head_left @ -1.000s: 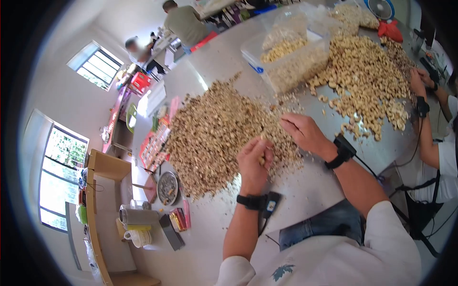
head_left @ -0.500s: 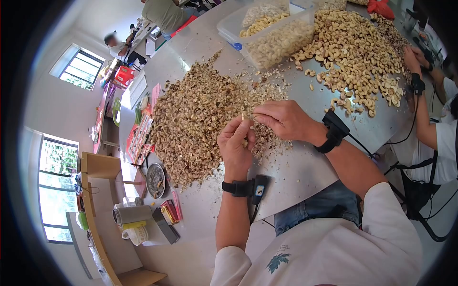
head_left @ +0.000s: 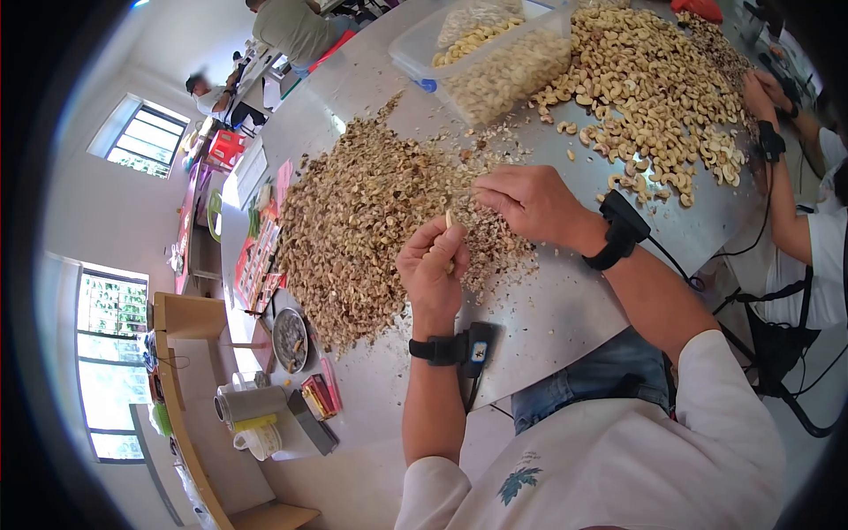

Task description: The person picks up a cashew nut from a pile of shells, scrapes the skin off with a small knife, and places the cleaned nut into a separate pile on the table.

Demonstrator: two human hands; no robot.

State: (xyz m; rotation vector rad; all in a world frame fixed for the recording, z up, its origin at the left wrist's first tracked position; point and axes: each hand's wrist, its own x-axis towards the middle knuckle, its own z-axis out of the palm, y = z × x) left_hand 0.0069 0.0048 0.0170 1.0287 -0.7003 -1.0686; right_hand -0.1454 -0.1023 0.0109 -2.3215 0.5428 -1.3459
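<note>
Over the husk pile [head_left: 353,212], the left hand [head_left: 433,265] pinches a pale cashew kernel [head_left: 449,218] upright, the right hand [head_left: 527,201] curls just beside it, contents untellable; a firm, low pinch should let skin peel cleanly.

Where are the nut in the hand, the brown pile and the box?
nut [head_left: 449,219]: head view, on its pale tip that sticks up.
brown pile [head_left: 362,212]: head view, on the middle of the heap.
box [head_left: 517,75]: head view, on its clear near wall.
</note>
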